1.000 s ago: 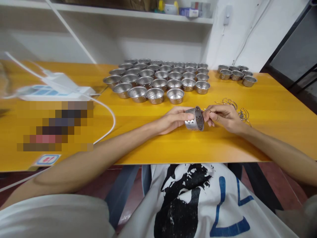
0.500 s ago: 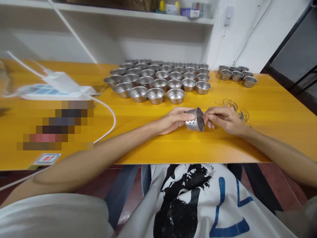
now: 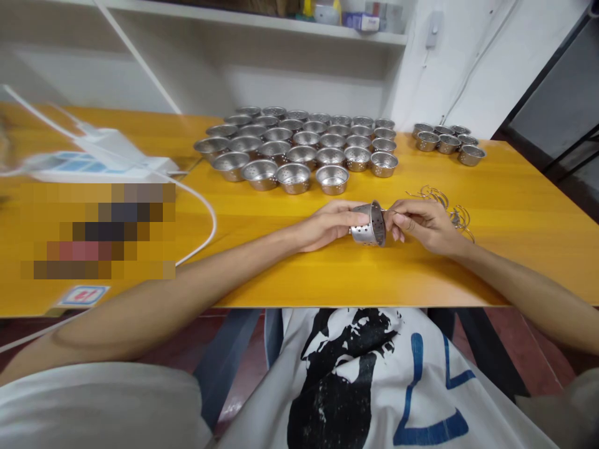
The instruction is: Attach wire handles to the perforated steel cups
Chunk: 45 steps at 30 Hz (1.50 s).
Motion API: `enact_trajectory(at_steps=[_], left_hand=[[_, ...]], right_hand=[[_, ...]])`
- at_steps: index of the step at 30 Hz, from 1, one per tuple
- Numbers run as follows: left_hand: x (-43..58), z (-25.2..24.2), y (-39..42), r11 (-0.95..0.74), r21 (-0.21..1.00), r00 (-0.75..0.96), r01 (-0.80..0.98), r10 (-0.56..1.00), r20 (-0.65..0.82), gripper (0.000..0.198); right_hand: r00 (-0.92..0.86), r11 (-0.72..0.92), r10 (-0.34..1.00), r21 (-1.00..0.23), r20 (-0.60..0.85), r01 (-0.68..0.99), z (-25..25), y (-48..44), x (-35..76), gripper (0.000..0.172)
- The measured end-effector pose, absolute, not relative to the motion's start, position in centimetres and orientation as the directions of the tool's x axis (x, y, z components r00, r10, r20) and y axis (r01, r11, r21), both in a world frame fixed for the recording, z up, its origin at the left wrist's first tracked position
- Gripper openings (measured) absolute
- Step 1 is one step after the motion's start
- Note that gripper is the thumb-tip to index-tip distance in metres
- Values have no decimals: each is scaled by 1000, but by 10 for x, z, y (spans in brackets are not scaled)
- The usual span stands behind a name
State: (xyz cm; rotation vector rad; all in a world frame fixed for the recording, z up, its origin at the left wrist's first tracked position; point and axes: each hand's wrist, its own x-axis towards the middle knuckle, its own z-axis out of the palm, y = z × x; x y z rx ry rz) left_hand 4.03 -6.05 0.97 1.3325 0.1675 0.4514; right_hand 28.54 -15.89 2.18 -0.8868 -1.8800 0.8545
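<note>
My left hand [image 3: 327, 224] is closed around a perforated metal cup [image 3: 367, 226], tipped on its side with its open mouth facing right. My right hand [image 3: 423, 223] pinches a thin metal wire [image 3: 386, 211] at the cup's rim; most of the wire is hidden by the fingers. Just behind the right hand lies a small pile of curved wire pieces [image 3: 461, 218] on the yellow table [image 3: 299, 280].
Rows of similar perforated cups [image 3: 293, 178] stand upright across the back. A smaller group of cups [image 3: 449, 144] is at the back right. A white power strip [image 3: 154, 168] with a cable [image 3: 213, 215] lies on the left, near a blurred-out patch.
Both hands hold nearly the same pose around the cup and wire. The view has shifted slightly; no object has plainly been moved.
</note>
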Motion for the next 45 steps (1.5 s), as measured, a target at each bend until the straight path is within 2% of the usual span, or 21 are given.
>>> enact_trajectory(at_steps=[4,9,14,22,30,41,45], left_hand=[[40,8,-60,181,960,896,-214,427,120,50],[41,7,-59,174,967,912,-187,397,105,51],[42,5,-58,211,963,914,-169,400,73,45],[43,9,-59,210,965,914,-157,401,62,47],[42,6,-58,175,973,909,-148,412,64,41],[41,4,-57,153,978,911,-141,408,68,45],[42,4,-57,153,978,912,-140,404,68,48]], right_hand=[[-370,490,848,-827,378,277,22,-157,285,47],[-399,555,817,-755,416,349,23,-158,281,64],[-454,583,788,-741,416,334,23,-158,276,64],[-459,484,826,-830,327,279,20,-161,273,58],[-436,466,841,-839,320,282,15,-160,273,66],[-474,490,821,-819,318,299,17,-160,275,67],[-458,450,843,-837,283,310,18,-161,274,69]])
